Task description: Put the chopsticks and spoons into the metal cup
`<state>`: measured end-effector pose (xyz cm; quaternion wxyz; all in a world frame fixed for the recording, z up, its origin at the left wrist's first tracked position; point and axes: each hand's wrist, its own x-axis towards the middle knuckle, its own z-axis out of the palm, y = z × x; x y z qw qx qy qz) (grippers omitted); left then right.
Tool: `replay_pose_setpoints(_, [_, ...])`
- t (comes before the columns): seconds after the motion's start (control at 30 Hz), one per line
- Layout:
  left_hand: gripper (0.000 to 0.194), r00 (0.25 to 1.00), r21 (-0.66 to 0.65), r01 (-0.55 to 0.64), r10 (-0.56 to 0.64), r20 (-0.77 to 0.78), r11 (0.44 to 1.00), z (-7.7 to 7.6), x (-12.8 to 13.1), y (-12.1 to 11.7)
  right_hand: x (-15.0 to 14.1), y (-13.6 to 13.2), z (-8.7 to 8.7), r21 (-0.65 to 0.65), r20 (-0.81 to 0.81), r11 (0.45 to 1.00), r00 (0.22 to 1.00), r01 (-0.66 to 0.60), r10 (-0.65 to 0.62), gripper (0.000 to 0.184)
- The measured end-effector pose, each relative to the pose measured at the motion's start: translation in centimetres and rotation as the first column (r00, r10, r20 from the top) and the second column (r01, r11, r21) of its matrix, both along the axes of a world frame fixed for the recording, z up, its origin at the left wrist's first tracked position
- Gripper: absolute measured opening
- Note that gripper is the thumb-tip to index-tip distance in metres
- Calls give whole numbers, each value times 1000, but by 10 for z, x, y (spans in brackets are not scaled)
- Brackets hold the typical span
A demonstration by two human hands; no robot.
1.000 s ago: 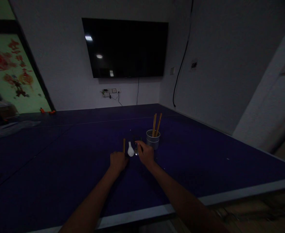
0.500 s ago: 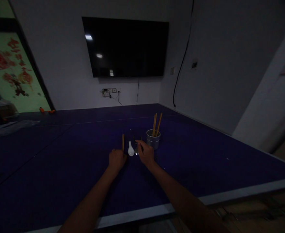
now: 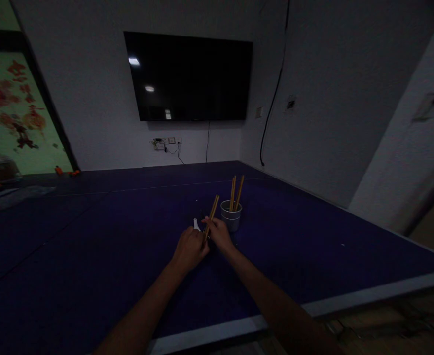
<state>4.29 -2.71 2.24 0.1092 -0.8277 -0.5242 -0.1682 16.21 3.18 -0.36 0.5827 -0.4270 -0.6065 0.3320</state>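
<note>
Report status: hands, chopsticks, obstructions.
Left hand closed on chopsticks, tips tilted right. Right hand close by, hold unclear. White spoon partly hidden by left hand; metal cup near right hand.

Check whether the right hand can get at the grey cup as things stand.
Probably yes: the grey cup stands close beside the right hand, with nothing visible between them. The chopsticks in the left hand lean toward the grey cup without covering it.

Left hand (image 3: 190,249) around tilted chopsticks (image 3: 213,207), right hand (image 3: 220,235) close by, near a grey cup (image 3: 231,222) on a purple table (image 3: 298,246)
</note>
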Motion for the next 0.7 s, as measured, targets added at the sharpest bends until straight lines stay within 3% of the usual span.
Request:
replay_pose_setpoints(0.13, [27, 995, 78, 91, -94, 36, 993, -4, -2, -2, 5, -3, 11, 80, -27, 995, 998, 62, -60, 47])
replay_pose_setpoints(0.23, [34, 992, 124, 92, -102, 73, 988, -9, -6, 0, 20, -8, 28, 183, -68, 954, 971, 239, -230, 47])
replay_pose_setpoints(0.3, [35, 992, 130, 62, -75, 99, 990, -13, -8, 3, 35, -10, 41, 230, -168, 879, 906, 418, -388, 48])
replay_pose_setpoints(0.4, [35, 990, 122, 3, -20, 140, 993, -17, -12, 10, 59, -10, 55, 246, -280, 700, 740, 671, -612, 50])
replay_pose_setpoints(0.5, [37, 983, 114, -50, 28, 181, 992, -20, -16, 15, 77, -4, 60, 284, -234, 587, 649, 758, -724, 50])
replay_pose_setpoints(0.57, [39, 979, 111, -68, 46, 196, 992, -21, -19, 18, 83, 2, 58, 315, -145, 577, 639, 754, -756, 50])
replay_pose_setpoints(0.7, [40, 978, 100, -76, 55, 201, 992, -24, -20, 20, 85, 14, 53, 378, 55, 611, 642, 696, -765, 51])
